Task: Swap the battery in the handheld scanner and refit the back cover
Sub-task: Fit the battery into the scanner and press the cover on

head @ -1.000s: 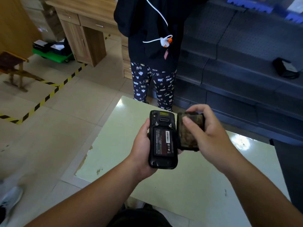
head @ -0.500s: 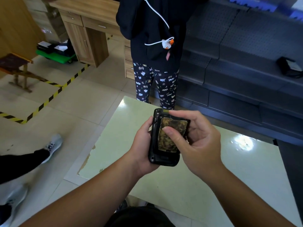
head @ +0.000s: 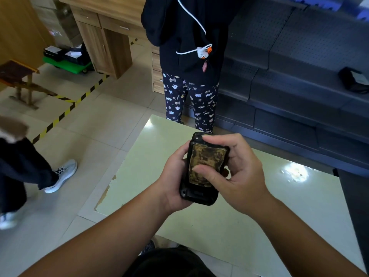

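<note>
The left hand [head: 175, 174] grips the scanner [head: 199, 193] above the desk [head: 259, 226]; the right hand [head: 237, 172] fingers [head: 205, 171] press the back cover [head: 205, 156] onto it. Uneven pressure may leave one edge unlatched — the cover could then pop loose.

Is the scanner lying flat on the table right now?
No, the scanner is held up above the pale table in the left hand, while the right hand presses the back cover onto it.
</note>
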Demonstrator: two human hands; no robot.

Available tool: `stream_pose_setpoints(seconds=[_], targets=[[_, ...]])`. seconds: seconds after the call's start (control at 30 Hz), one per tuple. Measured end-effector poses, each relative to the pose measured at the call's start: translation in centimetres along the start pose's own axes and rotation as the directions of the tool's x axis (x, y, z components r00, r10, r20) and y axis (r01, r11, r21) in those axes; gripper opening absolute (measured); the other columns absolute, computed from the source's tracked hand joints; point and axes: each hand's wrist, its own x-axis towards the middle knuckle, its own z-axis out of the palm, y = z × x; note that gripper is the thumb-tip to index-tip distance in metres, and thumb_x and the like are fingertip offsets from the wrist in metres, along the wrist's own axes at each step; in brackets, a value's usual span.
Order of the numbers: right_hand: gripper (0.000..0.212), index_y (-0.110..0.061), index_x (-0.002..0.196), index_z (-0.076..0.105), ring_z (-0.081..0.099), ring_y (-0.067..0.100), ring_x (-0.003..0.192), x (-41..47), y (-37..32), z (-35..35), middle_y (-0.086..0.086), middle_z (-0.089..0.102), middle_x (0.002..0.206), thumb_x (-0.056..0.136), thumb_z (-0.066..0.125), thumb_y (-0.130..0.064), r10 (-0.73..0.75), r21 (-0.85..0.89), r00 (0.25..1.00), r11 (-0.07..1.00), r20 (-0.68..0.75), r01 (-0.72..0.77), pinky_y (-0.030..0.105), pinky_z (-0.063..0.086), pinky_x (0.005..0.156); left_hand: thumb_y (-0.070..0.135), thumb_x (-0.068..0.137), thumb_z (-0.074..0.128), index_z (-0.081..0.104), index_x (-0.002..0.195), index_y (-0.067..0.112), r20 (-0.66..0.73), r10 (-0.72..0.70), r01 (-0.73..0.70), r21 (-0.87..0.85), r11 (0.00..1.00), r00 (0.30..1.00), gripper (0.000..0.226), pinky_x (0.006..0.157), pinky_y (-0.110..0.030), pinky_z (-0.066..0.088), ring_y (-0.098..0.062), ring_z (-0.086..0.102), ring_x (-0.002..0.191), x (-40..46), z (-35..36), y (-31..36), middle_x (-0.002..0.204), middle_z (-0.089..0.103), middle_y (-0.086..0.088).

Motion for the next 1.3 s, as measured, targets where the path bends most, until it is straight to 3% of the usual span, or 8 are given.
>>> stream_pose_setpoints(seconds=[0.1, 0.2, 0.47, 0.73, 0.87, 0.97, 1.1, 1.3], targets=[[0.047, -0.033, 0.118, 0.064, 0.076, 0.027, 0.097, 0.2, 0.0, -0.4, 0.001, 0.077, 0.106, 0.079, 0.087, -0.018, 0.105, 0.049, 0.994, 0.993, 0.012, -0.105, 0.048, 0.064, 0.083, 0.056, 0.099, 0.045, 0.078, 0.094, 0.008, -0.006, -0.009, 0.009, 0.001, 1.0, 1.0, 0.058, 0.062, -0.029, 0.058, -0.024, 0.072, 0.072, -0.1, 0.0, 0.2, 0.087, 0.074, -0.011], [0.047, -0.034, 0.116, 0.064, 0.076, 0.026, 0.094, 0.5, -0.1, -0.6, 0.004, 0.078, 0.104, 0.077, 0.087, -0.019, 0.133, 0.045, 0.99, 0.99, 0.039, -0.135, 0.047, 0.065, 0.078, 0.056, 0.099, 0.043, 0.078, 0.092, 0.009, -0.003, -0.01, 0.01, 0.017, 1.0, 1.0, 0.06, 0.062, -0.028, 0.058, -0.024, 0.072, 0.07, -0.1, 0.0, 0.2, 0.085, 0.075, -0.01], [0.054, -0.048, 0.126, 0.057, 0.073, 0.019, 0.108, 0.8, -0.1, -0.5, -0.024, 0.069, 0.117, 0.083, 0.083, -0.028, -0.016, -0.052, 0.99, 0.998, 0.142, 0.023, 0.037, 0.061, 0.088, 0.059, 0.097, 0.045, 0.079, 0.091, 0.011, -0.046, 0.015, -0.012, 0.053, 0.999, 0.999, 0.059, 0.073, -0.035, 0.054, -0.027, 0.071, 0.079, -0.2, -0.3, 0.4, 0.09, 0.074, -0.011], [0.059, -0.034, 0.126, 0.057, 0.07, 0.032, 0.11, 0.5, 1.2, -1.2, 0.002, 0.071, 0.116, 0.077, 0.089, -0.03, 0.109, -0.015, 0.982, 0.994, 0.152, -0.108, 0.059, 0.06, 0.085, 0.068, 0.092, 0.049, 0.071, 0.116, 0.01, -0.028, -0.049, 0.05, 0.071, 0.996, 0.998, 0.066, 0.07, -0.033, 0.056, -0.027, 0.069, 0.077, -0.8, -0.3, 1.3, 0.098, 0.071, -0.013], [0.064, -0.035, 0.13, 0.053, 0.062, 0.026, 0.12, 0.5, 1.3, -1.8, -0.007, 0.063, 0.123, 0.076, 0.088, -0.039, 0.117, -0.13, 0.972, 0.987, 0.204, -0.092, 0.05, 0.058, 0.093, 0.064, 0.094, 0.048, 0.073, 0.118, 0.008, -0.018, -0.067, 0.068, 0.056, 0.996, 0.998, 0.066, 0.073, -0.034, 0.058, -0.028, 0.07, 0.084, -1.1, -0.3, 1.3, 0.117, 0.068, -0.016], [0.063, -0.037, 0.132, 0.051, 0.06, 0.022, 0.122, 0.6, 1.2, -1.9, -0.018, 0.059, 0.122, 0.079, 0.085, -0.043, 0.106, -0.187, 0.967, 0.98, 0.23, -0.063, 0.044, 0.058, 0.094, 0.062, 0.095, 0.048, 0.073, 0.118, 0.005, -0.004, -0.077, 0.077, 0.024, 0.997, 0.997, 0.066, 0.07, -0.033, 0.059, -0.029, 0.071, 0.082, -1.1, -0.2, 1.4, 0.117, 0.067, -0.018], [0.066, -0.032, 0.137, 0.046, 0.057, 0.011, 0.123, 1.0, 0.9, -2.0, -0.031, 0.051, 0.124, 0.082, 0.08, -0.045, 0.033, -0.277, 0.961, 0.96, 0.274, 0.046, 0.035, 0.055, 0.097, 0.061, 0.094, 0.049, 0.067, 0.128, 0.002, -0.029, -0.058, 0.059, 0.03, 0.998, 0.998, 0.07, 0.081, -0.036, 0.054, -0.03, 0.066, 0.09, -0.9, -0.2, 1.5, 0.121, 0.064, -0.017], [0.065, -0.022, 0.137, 0.045, 0.057, 0.006, 0.114, 1.1, 0.8, -1.8, -0.016, 0.053, 0.117, 0.084, 0.08, -0.035, -0.107, -0.304, 0.952, 0.932, 0.286, 0.196, 0.028, 0.052, 0.094, 0.058, 0.094, 0.05, 0.071, 0.115, 0.006, -0.022, -0.029, 0.029, -0.021, 0.999, 0.999, 0.06, 0.095, -0.042, 0.048, -0.03, 0.067, 0.086, -0.7, -0.4, 1.4, 0.11, 0.068, -0.016]])
